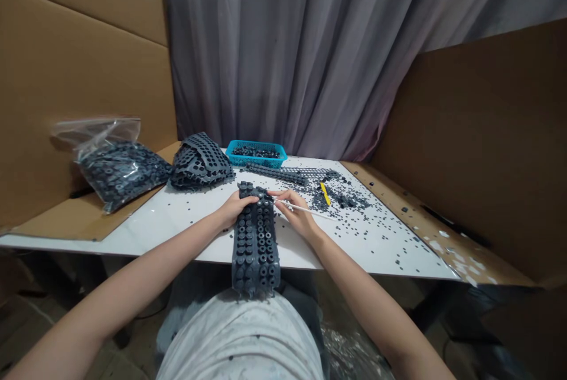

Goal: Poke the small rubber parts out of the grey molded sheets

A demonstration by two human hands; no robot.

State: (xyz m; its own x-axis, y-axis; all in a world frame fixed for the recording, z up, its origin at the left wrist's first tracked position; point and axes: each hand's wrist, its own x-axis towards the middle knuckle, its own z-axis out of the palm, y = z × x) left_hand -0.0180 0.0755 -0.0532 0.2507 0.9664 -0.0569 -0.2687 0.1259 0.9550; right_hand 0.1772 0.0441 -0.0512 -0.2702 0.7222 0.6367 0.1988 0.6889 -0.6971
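Observation:
A dark grey rubber sheet (256, 244) with rows of round studs hangs over the table's front edge, its lower end near the white shirt. My left hand (235, 207) grips its upper left side, thumb on top. On the upper right side, my right hand (296, 210) holds a thin white stick (312, 211) between closed fingers, its near end at the sheet's edge. The stick's other end points right over the table. Which stud the tip touches is too small to tell.
Behind the hands stand a blue basket (256, 161) of small dark parts and a pile of perforated sheets (200, 161). A clear bag (124, 173) of dark parts lies left. Rubber strips (277, 174), a yellow tool (325, 194) and scattered bits cover the right side. Cardboard walls flank the white table (195, 232).

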